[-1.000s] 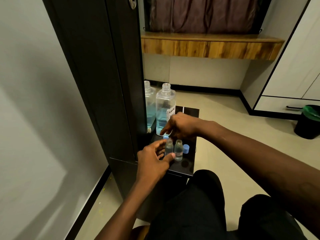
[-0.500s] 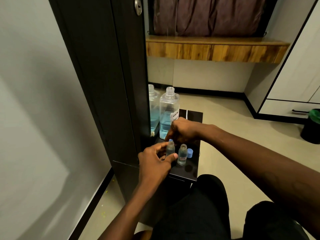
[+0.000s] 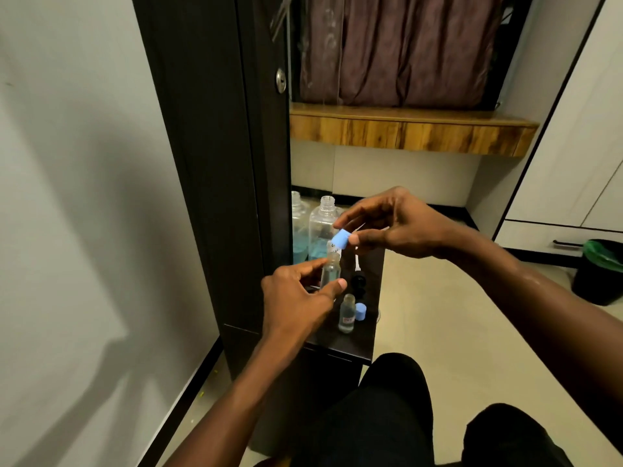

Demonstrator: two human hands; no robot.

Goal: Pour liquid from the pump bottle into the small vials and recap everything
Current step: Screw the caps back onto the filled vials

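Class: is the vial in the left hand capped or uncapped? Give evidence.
Uncapped: the vial has a bare mouth; the right hand pinches a blue cap just above it.

A clear bottle (image 3: 322,227), uncapped and with blue liquid in its lower part, is pictured upright at the back of a dark table (image 3: 365,342). A small clear vial (image 3: 331,269) is held upright and open by the thumb and fingers of the left hand (image 3: 296,298). A blue cap (image 3: 340,239), tilted, is pinched by the right hand (image 3: 397,224) just above the vial's mouth. A second vial (image 3: 347,313), open and labelled, is stood nearer the front, a second cap (image 3: 360,311) just beside it. A black pump top (image 3: 359,282) is laid behind them.
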